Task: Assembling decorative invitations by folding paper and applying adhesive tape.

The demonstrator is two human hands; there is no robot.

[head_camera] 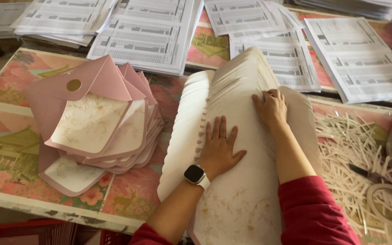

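While I lean over the flowered table covering [128,199], a long fanned stack of cream cards [232,149] runs under both my hands. To the left of my left hand lies a heap of pink envelopes [91,118]; beyond my fingertips sit printed sheets [146,36]. My left hand [218,147] presses flat and open on the stack, wearing a smartwatch [196,174]. My right hand [271,106] curls its fingers into the card edges, right of it paper strips [355,159].
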